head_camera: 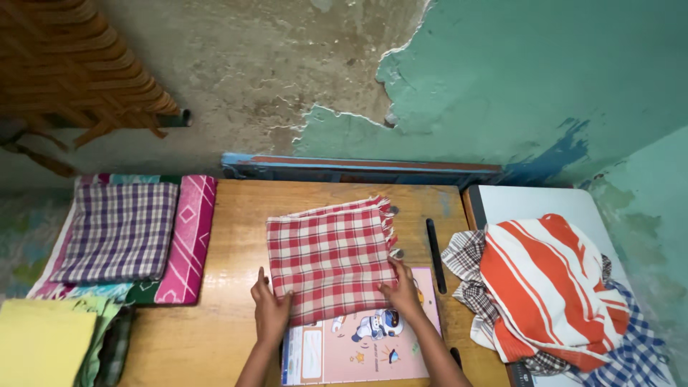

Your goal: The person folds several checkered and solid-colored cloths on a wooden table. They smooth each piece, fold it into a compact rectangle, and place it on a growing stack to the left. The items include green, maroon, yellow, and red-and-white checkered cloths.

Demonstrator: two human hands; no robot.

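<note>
In the middle of the frame a folded red-and-white checked cloth [331,256] lay on a wooden desk [236,215], its near edge overlapping a pink illustrated board [358,351]. The left hand [270,309] rested flat on the cloth's lower left corner, fingers together and pressing down rather than pinching. The right hand [403,294] pressed the lower right corner the same way.

The fold could have slipped, I judged, because the board beneath looked smooth and the cloth sat half on it, half on the wood. A black strip [434,254] lay just right of the fringe and might have snagged it.

At the right, an orange-striped cloth [548,287] topped a loose heap near the edge. At the left sat a folded purple checked cloth [118,229].
</note>
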